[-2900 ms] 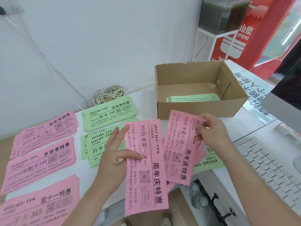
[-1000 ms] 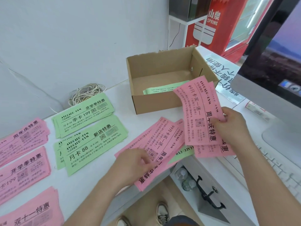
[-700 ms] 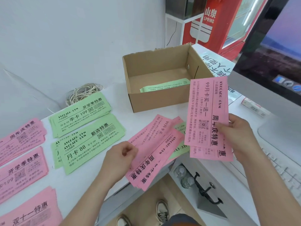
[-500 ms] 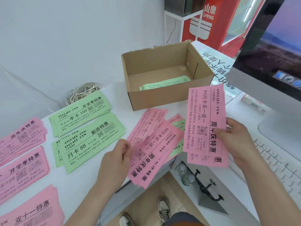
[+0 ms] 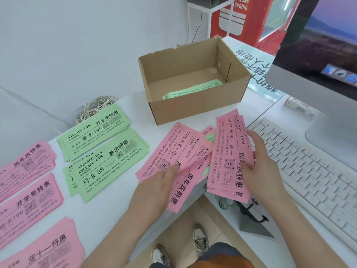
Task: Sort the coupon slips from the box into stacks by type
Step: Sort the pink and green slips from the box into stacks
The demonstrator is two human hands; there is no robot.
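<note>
The head-worn wide-angle camera looks forward and steeply down, close over the white desk [image 5: 108, 213], facing the cardboard box [image 5: 197, 107].

Bare desk [image 5: 139, 118] strip between green stacks [image 5: 96, 132] and box [image 5: 195, 106], keyboard [image 5: 309, 171] and monitor [image 5: 318, 55] crowding the right, wall [image 5: 77, 45] close behind

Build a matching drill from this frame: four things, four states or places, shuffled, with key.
Things
1. left hand
2. right hand
3. cardboard box
4. rubber-band tangle

States or places
A. contains a few green slips
B. grips a pink bundle beside the keyboard
C. lies behind the green stacks
D. holds fanned pink slips at the edge of the desk

Pairs: 1-D, 2-B, 3-A, 4-C
</note>
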